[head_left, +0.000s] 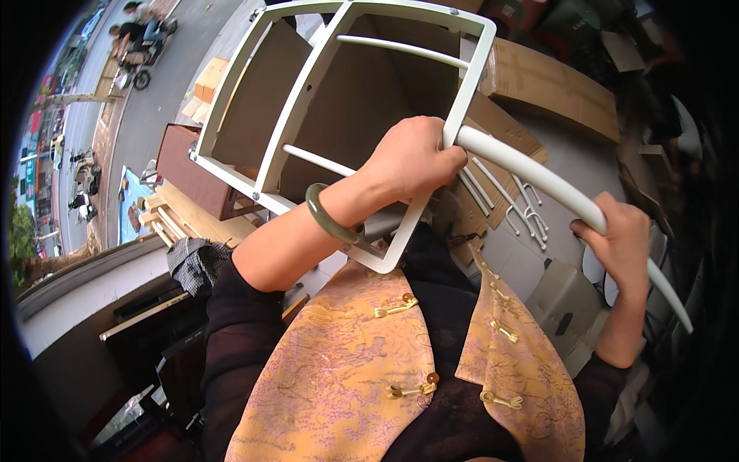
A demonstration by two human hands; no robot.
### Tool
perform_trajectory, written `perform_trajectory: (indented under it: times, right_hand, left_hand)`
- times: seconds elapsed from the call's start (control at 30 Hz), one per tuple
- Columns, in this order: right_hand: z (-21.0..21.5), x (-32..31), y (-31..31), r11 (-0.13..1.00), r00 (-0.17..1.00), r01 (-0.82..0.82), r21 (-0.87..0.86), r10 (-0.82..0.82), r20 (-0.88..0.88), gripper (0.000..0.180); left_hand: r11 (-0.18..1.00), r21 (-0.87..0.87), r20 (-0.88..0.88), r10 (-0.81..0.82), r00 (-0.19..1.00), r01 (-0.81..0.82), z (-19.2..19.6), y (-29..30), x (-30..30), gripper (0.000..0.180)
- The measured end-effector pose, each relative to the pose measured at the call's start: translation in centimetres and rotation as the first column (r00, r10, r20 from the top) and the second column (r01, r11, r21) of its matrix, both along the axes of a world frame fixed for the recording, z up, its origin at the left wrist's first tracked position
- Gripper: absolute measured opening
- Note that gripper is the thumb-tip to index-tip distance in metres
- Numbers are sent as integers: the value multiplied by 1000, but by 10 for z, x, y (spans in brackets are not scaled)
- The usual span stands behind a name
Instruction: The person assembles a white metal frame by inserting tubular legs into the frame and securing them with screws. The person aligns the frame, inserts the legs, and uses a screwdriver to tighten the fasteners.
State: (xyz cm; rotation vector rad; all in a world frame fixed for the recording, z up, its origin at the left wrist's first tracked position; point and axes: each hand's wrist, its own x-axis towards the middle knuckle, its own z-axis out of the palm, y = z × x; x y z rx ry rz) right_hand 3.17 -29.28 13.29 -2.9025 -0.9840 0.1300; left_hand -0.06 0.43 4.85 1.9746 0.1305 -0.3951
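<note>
A white rectangular frame (pixel 476 69) with crossbars stands tilted in front of me. Brown panels (pixel 362 88) show through its openings. My left hand (pixel 416 158), with a green bangle (pixel 329 215) on its wrist, is closed around the frame's near right side. There the end of a long curved white tube (pixel 531 165) meets the frame; whether it is fixed in place cannot be seen. Out to the right, my right hand (pixel 620 239) wraps round this tube partway along, and its tapered free end sticks out past the fingers.
Several thin white hooked rods (pixel 531 219) lie on flattened cardboard at right. Beyond is a long cardboard box (pixel 550 85). A reddish-brown cabinet (pixel 188 165) and wooden pieces (pixel 196 219) stand left. Farther left, a motorcycle (pixel 135 69) with riders is on the street.
</note>
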Motion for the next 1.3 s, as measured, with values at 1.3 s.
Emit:
perform_trajectory:
  times: [1.3]
  right_hand:
    - [-10, 104, 404, 435, 601, -453, -778, 794, 94, 40]
  left_hand:
    - [932, -324, -42, 157, 987, -162, -204, 263, 116, 23]
